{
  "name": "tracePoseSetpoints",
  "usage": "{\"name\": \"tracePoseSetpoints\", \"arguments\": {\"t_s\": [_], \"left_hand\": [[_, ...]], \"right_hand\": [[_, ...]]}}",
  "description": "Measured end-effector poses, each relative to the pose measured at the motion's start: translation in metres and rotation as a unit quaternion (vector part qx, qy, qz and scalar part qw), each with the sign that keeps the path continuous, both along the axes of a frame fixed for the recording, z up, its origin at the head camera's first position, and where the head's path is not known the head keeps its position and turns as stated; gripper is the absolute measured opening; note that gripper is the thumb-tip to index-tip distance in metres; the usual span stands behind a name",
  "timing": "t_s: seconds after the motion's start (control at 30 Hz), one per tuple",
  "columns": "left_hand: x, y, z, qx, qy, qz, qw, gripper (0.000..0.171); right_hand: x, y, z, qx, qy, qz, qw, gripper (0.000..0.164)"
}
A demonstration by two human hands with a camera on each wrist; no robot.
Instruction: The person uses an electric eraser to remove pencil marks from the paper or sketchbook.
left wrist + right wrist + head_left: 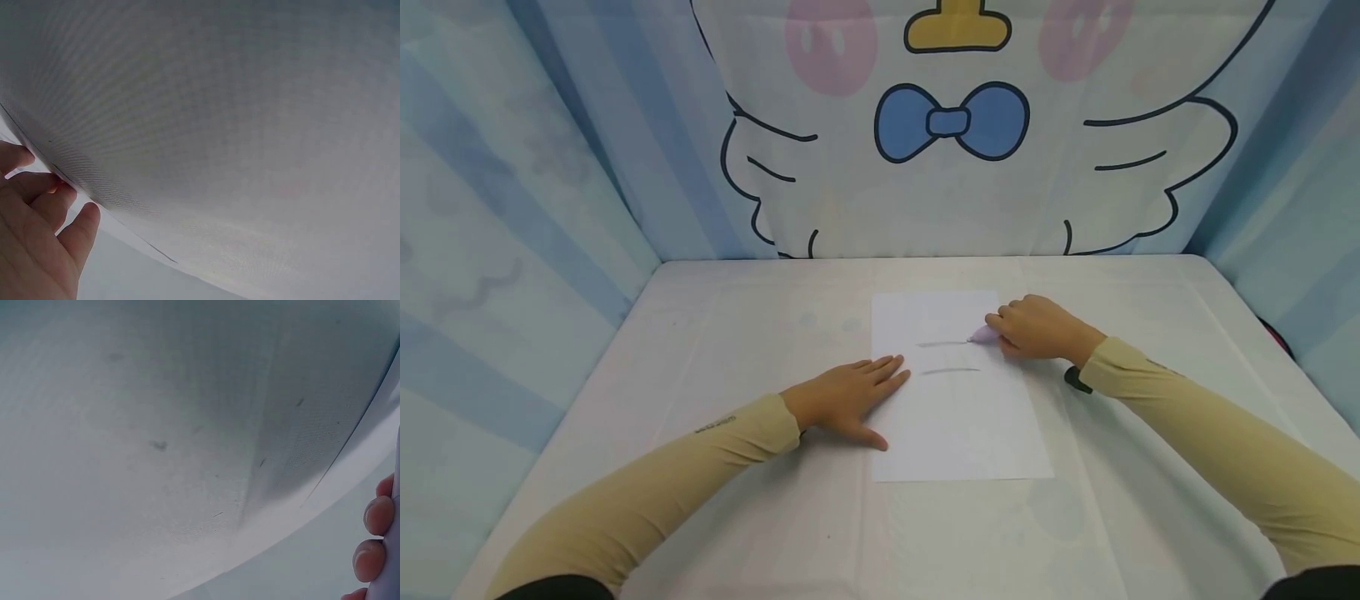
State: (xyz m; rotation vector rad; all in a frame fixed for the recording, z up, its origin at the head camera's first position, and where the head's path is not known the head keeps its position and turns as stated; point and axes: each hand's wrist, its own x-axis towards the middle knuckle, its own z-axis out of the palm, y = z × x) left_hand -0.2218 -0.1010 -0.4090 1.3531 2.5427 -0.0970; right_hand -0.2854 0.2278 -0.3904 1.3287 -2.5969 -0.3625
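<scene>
A white sheet of paper [958, 433] lies on the table, with two short grey strokes across its upper half. My left hand [853, 402] rests on the sheet's left edge, fingers straight and thumb spread. In the left wrist view the fingers of that hand [47, 219] show at the lower left. My right hand [1047, 327] grips a thick lilac pen [984, 335] over the right side of the sheet. Its thin tip is at the right end of the upper stroke. At the right wrist view's edge, fingertips wrap the pen's smooth barrel [389, 562].
A pale cloth covers the table [737, 333], with creases running through it. Behind it hangs a curtain [951, 200] printed with a cartoon figure and blue bow tie. Blue and white curtains [490, 250] stand along both sides.
</scene>
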Motion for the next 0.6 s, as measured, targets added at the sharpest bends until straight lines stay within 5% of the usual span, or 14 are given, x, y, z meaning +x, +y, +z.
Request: {"name": "tracePoseSetpoints", "arguments": {"t_s": [0.6], "left_hand": [[-0.0003,-0.0001,0.0014,-0.001,-0.001,0.003,1.0000,0.103]], "right_hand": [[-0.0018,-0.0022,0.0027,0.012,-0.008,-0.002,1.000,0.012]]}}
